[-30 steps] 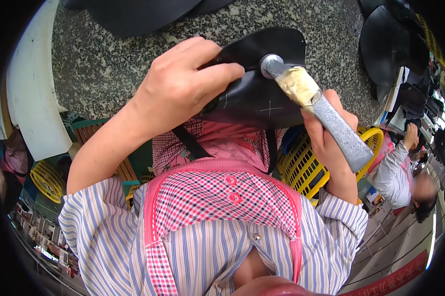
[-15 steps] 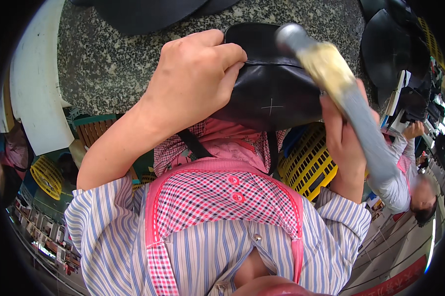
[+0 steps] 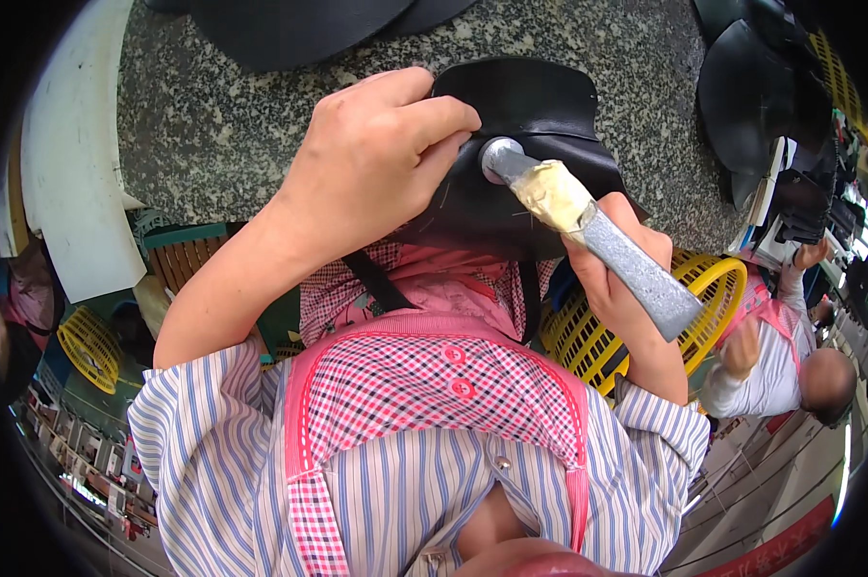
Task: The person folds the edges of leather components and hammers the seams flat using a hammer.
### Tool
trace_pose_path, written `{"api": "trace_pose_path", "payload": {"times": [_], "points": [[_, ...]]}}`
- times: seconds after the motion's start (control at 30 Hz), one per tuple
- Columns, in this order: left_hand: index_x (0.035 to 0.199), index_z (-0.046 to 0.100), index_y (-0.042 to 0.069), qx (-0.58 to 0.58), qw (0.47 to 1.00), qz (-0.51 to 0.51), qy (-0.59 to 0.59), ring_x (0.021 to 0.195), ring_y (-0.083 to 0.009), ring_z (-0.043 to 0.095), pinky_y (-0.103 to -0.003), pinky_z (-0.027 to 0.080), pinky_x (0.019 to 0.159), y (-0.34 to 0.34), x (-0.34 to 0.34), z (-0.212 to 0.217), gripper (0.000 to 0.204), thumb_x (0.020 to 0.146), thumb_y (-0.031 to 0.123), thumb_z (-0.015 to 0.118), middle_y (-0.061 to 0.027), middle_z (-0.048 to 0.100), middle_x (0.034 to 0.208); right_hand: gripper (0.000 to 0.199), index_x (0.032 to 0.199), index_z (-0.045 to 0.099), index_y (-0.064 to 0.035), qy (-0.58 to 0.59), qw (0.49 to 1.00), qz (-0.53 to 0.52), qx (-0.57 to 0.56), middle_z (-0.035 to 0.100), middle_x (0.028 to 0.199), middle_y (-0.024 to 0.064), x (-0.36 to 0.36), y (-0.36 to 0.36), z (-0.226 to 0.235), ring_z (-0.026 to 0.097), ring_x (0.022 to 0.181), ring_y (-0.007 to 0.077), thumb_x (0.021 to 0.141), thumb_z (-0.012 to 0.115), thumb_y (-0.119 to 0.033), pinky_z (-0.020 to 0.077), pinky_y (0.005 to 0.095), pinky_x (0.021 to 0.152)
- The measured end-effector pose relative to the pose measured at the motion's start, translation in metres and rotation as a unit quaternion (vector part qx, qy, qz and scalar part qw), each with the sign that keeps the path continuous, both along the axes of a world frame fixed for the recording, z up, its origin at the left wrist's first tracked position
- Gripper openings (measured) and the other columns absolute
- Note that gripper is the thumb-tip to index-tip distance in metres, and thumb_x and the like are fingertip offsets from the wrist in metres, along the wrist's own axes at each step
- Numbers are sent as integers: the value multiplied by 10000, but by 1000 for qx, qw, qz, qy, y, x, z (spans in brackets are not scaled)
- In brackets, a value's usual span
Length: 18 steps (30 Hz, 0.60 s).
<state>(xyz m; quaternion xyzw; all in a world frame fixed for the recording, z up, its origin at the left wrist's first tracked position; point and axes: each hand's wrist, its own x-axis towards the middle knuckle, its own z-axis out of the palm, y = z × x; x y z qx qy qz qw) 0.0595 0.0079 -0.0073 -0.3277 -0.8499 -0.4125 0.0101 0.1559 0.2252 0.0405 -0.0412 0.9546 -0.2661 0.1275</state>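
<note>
We see the left hand (image 3: 371,144) pinching the seamed black leather-like piece (image 3: 535,91) by its left edge, near side of the granite slab (image 3: 222,144), seemingly steadying it under the hammer (image 3: 636,274) our right hand (image 3: 636,223) grips, fingers curled, partly hidden.

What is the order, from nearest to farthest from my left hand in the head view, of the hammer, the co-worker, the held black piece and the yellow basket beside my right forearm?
1. Black piece: pinched in the left hand.
2. Hammer: just to the right of that hand.
3. Yellow basket: lower right.
4. Co-worker: far right, beyond the basket.
</note>
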Motion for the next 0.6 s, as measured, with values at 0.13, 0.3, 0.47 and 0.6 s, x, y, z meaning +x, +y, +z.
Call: {"api": "trace_pose_path", "payload": {"times": [0.13, 0.3, 0.47, 0.6], "points": [[835, 670, 77, 35, 999, -2, 1, 513, -178, 512, -282, 410, 473, -4, 3, -4, 144, 702, 26, 687, -40, 496, 614, 147, 793, 518, -19, 10, 1000, 0, -10, 505, 594, 101, 2, 0, -4, 575, 508, 200, 837, 611, -124, 407, 272, 477], [817, 659, 66, 18, 999, 25, -17, 512, -178, 528, -277, 423, 482, 4, 0, -4, 100, 720, 46, 668, -53, 521, 625, 137, 799, 528, -4, 10, 1000, -17, -10, 495, 594, 84, -3, 1, 4, 509, 488, 152, 831, 613, -107, 399, 274, 474], [798, 639, 45, -18, 999, 20, -37, 515, -177, 542, -285, 428, 486, 5, -4, -2, 70, 736, 76, 650, -66, 543, 645, 148, 918, 588, 15, 143, 965, -149, -164, 600, 721, 70, -8, -9, 23, 560, 624, 139, 827, 608, -100, 443, 261, 571], [784, 564, 40, 11, 999, 25, -45, 513, -183, 542, -287, 427, 486, 6, -3, 0, 118, 718, 57, 660, -60, 542, 655, 155, 823, 541, -50, 101, 995, -8, 19, 568, 628, 123, -32, -7, 15, 604, 534, 274, 785, 653, -150, 462, 313, 488]]}}
